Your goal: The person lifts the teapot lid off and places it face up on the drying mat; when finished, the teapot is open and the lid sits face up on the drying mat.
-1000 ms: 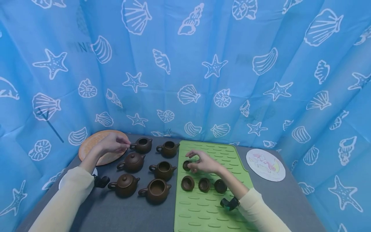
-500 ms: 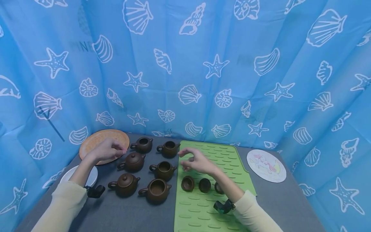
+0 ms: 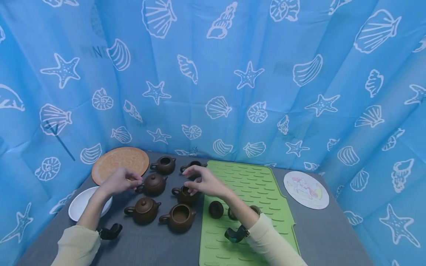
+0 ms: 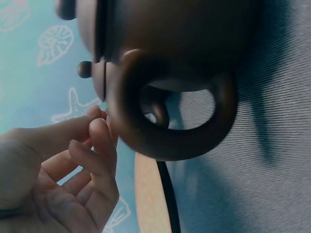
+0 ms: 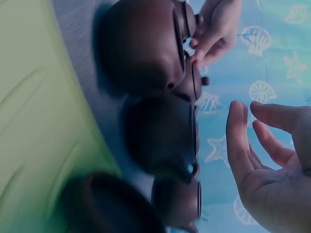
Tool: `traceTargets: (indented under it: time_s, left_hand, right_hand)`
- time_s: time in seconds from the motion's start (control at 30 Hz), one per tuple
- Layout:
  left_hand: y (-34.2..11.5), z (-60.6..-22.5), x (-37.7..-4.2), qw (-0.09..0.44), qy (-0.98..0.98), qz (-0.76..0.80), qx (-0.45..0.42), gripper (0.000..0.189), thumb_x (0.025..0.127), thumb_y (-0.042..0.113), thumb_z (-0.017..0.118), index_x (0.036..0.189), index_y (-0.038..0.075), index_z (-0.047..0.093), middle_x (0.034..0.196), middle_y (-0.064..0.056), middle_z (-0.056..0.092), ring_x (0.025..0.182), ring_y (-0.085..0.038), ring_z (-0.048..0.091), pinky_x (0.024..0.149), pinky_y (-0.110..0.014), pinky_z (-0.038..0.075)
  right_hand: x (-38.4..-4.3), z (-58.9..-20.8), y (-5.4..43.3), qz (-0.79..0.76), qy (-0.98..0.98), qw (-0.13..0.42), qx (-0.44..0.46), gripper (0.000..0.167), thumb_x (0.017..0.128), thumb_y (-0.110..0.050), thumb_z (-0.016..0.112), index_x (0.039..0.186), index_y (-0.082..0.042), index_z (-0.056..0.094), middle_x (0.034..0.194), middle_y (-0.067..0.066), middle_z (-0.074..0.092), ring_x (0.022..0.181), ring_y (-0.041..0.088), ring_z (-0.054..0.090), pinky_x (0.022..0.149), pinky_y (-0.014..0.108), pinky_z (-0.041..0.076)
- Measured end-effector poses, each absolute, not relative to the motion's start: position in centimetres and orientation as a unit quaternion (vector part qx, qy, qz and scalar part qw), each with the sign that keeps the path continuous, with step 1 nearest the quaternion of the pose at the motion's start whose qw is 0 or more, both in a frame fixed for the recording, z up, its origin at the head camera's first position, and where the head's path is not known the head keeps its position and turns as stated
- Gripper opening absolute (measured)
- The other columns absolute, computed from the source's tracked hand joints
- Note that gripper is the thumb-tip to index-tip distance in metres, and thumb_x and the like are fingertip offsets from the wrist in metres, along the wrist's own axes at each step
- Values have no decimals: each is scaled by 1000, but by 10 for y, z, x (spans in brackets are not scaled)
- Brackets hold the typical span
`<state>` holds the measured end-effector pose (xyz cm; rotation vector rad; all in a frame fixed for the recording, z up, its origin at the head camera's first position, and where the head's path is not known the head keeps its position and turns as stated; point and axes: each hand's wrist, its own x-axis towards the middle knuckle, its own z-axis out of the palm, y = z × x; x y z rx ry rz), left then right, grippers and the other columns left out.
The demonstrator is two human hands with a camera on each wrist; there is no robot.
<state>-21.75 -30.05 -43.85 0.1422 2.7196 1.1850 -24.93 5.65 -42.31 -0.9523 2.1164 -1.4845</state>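
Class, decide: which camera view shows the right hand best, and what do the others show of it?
The right wrist view: the right hand is large there, its fingers plain to see, though the edge crops it. The head view shows it smaller, from above; the left wrist view, not at all.

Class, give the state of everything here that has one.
Front-left teapot: lidded
Middle-left teapot: lidded
Back-left teapot: lidless
Front-right teapot: lidless
Middle-right teapot: lidless
Back-right teapot: lidless
Left hand: empty
Right hand: empty
Green mat: flat
Dark rounds: on green mat
Orange disc: flat
Picture disc: flat
White bowl: upright
Curtain: hanging
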Motion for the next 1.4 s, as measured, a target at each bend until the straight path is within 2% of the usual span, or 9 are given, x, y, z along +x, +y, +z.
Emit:
traceTargets:
  time_s: [0.1, 0.33, 0.5, 0.7, 0.87, 1.1, 1.4]
  left_hand:
    - [-300, -442, -217, 79, 916, 390, 50, 17, 103, 10, 72, 110, -4, 79, 97, -17, 80, 81, -20, 73, 71, -33, 58]
    - [-301, -447, -214, 72, 918, 388, 39, 17, 103, 9, 71, 110, -5, 79, 95, -16, 80, 80, -19, 73, 70, -32, 58]
    - [-302, -448, -212, 73, 916, 394, 26, 19, 104, 11, 71, 113, -5, 79, 96, -17, 79, 82, -20, 72, 72, -34, 59]
    - [-303, -449, -209, 68, 917, 393, 25, 20, 104, 12, 71, 114, -4, 79, 95, -16, 79, 82, -21, 70, 71, -34, 58]
    - [-301, -451, -210, 60, 917, 394, 31, 20, 104, 12, 72, 114, -3, 80, 96, -16, 79, 82, -20, 71, 71, -34, 59]
    - [-299, -452, -210, 60, 915, 398, 37, 18, 105, 11, 71, 112, -2, 80, 94, -15, 78, 81, -20, 71, 69, -33, 58]
    - [-299, -452, -210, 62, 914, 401, 27, 19, 106, 12, 69, 114, -2, 79, 94, -17, 78, 81, -20, 70, 70, -34, 57]
  right_hand:
    - [-251, -421, 41, -534, 747, 204, -339, 36, 105, -2, 66, 141, 2, 59, 136, 28, 62, 80, 20, 76, 84, 55, 67]
    - [-258, -422, 1, -543, 737, 231, -329, 33, 106, -4, 66, 138, 3, 62, 133, 28, 64, 81, 20, 75, 83, 48, 68]
    - [-265, -423, -29, -538, 746, 236, -314, 33, 106, -5, 67, 136, 6, 64, 122, 20, 69, 79, 17, 73, 87, 57, 66]
    - [-270, -428, -56, -525, 760, 256, -283, 33, 105, -6, 69, 136, 5, 66, 112, 10, 67, 77, 13, 72, 84, 44, 68]
    - [-271, -435, -69, -519, 772, 257, -261, 29, 105, -5, 69, 132, 6, 68, 100, 3, 63, 72, 12, 69, 81, 43, 68]
    - [-273, -440, -77, -518, 790, 236, -227, 18, 105, -4, 68, 121, 3, 73, 85, 2, 62, 67, 12, 66, 71, 33, 67]
    - [-272, -440, -78, -525, 794, 229, -204, 15, 105, -7, 70, 117, 1, 75, 81, 0, 63, 65, 12, 65, 80, 43, 68]
